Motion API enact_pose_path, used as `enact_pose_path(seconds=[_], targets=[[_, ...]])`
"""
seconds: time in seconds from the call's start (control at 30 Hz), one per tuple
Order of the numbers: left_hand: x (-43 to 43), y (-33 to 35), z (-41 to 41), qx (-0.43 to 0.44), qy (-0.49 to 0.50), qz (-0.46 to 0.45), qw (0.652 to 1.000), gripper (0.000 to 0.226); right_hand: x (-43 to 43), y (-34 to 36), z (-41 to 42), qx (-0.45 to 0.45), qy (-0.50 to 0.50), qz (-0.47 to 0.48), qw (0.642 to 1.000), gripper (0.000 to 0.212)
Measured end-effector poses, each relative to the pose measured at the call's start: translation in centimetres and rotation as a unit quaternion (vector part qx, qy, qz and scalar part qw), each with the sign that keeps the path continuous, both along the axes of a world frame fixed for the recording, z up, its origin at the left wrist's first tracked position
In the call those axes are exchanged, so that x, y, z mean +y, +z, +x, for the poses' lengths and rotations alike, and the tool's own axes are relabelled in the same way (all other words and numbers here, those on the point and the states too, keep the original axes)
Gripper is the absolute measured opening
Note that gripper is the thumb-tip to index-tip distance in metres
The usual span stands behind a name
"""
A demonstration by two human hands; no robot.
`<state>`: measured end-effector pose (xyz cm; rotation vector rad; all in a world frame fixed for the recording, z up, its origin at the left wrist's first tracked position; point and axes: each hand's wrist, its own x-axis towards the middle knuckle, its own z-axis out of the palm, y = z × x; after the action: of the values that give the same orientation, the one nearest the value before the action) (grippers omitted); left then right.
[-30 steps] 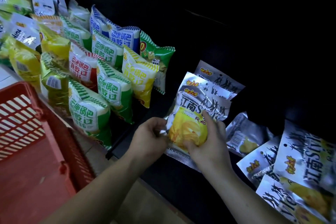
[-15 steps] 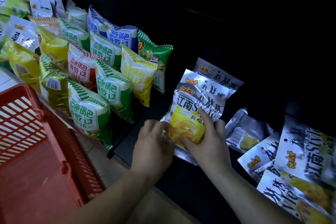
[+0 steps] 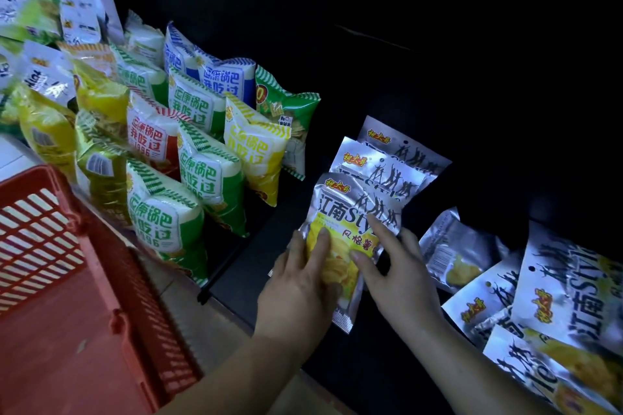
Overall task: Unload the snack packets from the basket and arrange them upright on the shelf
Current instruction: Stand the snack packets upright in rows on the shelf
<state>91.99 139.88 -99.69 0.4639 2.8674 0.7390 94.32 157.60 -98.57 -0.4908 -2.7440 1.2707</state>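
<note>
A silver chip packet [image 3: 350, 209] with a yellow picture stands tilted on the dark shelf [image 3: 249, 266], in front of two matching silver packets [image 3: 387, 165] that lean in a row. My left hand [image 3: 300, 286] grips its lower left side, fingers over the front. My right hand [image 3: 401, 273] holds its right edge, thumb and index finger on the front. The red basket [image 3: 40, 229] sits at the lower left; the part in view holds no packets.
Several green, yellow, red and blue puffed packets [image 3: 158, 212] stand upright in rows on the left of the shelf. More silver packets [image 3: 569, 307] lie loose and flat at the right, one small one [image 3: 451, 253] close to my right hand. The shelf's back is dark.
My left hand has slid from the packet's left edge onto its front. My right hand has shifted to the right edge. The packet sits closer against the two behind it.
</note>
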Motion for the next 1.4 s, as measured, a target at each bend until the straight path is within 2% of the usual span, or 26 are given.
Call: enact_pose_path(seconds=[0.27, 0.37, 0.53, 0.63, 0.8, 0.9, 1.1, 1.27, 1.4], targets=[[-0.4, -1.0, -0.2, 0.039, -0.012, -0.001, 0.999, 0.096, 0.6, 0.3, -0.7, -0.044, 0.013, 0.023, 0.999, 0.061], [-0.3, -1.3, -0.7, 0.056, -0.021, -0.003, 0.998, 0.095, 0.8, -0.1, -1.1, -0.027, 0.011, 0.007, 1.000, 0.062], [-0.1, -1.0, -1.1, 0.039, -0.023, -0.002, 0.999, 0.096, 0.7, 0.2, -1.0, -0.016, 0.010, -0.016, 1.000, 0.065], [-0.2, -0.7, -1.0, 0.013, -0.004, 0.034, 0.999, 0.099, 0.6, 0.7, -0.6, 0.006, -0.022, -0.052, 0.998, 0.064], [-0.5, -1.2, -0.8, 0.037, 0.000, 0.061, 0.997, 0.090, 2.0, 2.0, -2.0, 0.057, -0.091, -0.085, 0.991, 0.052], [-0.3, -1.2, -0.9, 0.032, 0.010, 0.055, 0.998, 0.087, 2.5, 2.8, -3.6, 0.043, -0.074, -0.136, 0.987, 0.055], [-0.1, -1.0, -1.2, 0.034, 0.011, 0.041, 0.999, 0.086, 2.7, 1.9, -4.1, 0.052, -0.079, -0.174, 0.980, 0.058], [0.7, -1.0, -1.8, 0.021, 0.003, 0.050, 0.999, 0.086, 2.8, 2.0, -4.0, 0.122, -0.082, -0.158, 0.976, 0.063], [1.8, -0.5, -2.5, 0.012, 0.003, 0.044, 0.999, 0.085, 3.1, 2.1, -3.9, 0.083, -0.070, -0.153, 0.982, 0.071]])
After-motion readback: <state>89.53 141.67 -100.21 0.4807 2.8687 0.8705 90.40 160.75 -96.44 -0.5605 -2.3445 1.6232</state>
